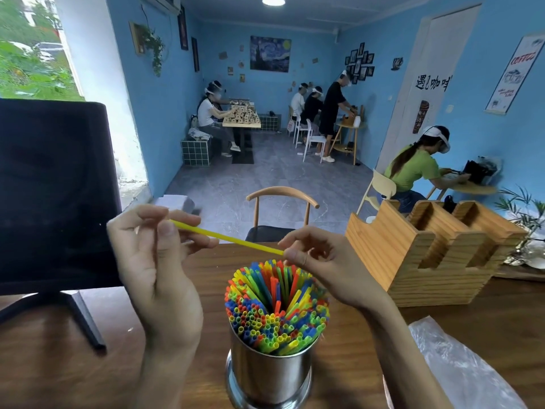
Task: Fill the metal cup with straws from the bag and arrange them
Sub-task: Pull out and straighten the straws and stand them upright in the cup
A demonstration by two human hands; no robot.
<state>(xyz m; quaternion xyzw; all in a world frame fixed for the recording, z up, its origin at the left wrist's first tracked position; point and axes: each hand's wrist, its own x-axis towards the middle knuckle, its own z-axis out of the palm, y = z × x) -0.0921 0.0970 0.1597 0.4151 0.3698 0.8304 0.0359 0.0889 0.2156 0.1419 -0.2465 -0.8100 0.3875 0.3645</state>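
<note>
1. Metal cup (269, 370) stands on the wooden table (73, 364), low and central in my view, packed with coloured straws (275, 305) that fan outward at the top, open ends toward the camera.
2. Above the cup I see one yellow straw (227, 237) held nearly level, sloping slightly down toward the right, clear of the bundle.
3. My left hand (153, 261) is up and to the left of the cup; its grip is narrowed to a pinch, thumb and fingertips closed on the straw's left end.
4. My right hand (321, 261) is just above and right of the cup; its grip likewise pinches the straw's right end between thumb and forefinger, the other fingers loosely curled.
5. The plastic bag (460, 367) lies flat on the table to the right of the cup, near the right forearm; I cannot tell whether any straws are in it.
6. A wooden organiser (427, 255) with slotted compartments sits behind and right of the cup.
7. A dark monitor (53, 190) on a stand sits left of the cup.
8. A wooden chair (281, 208) stands beyond the cup, at the table's far edge.
</note>
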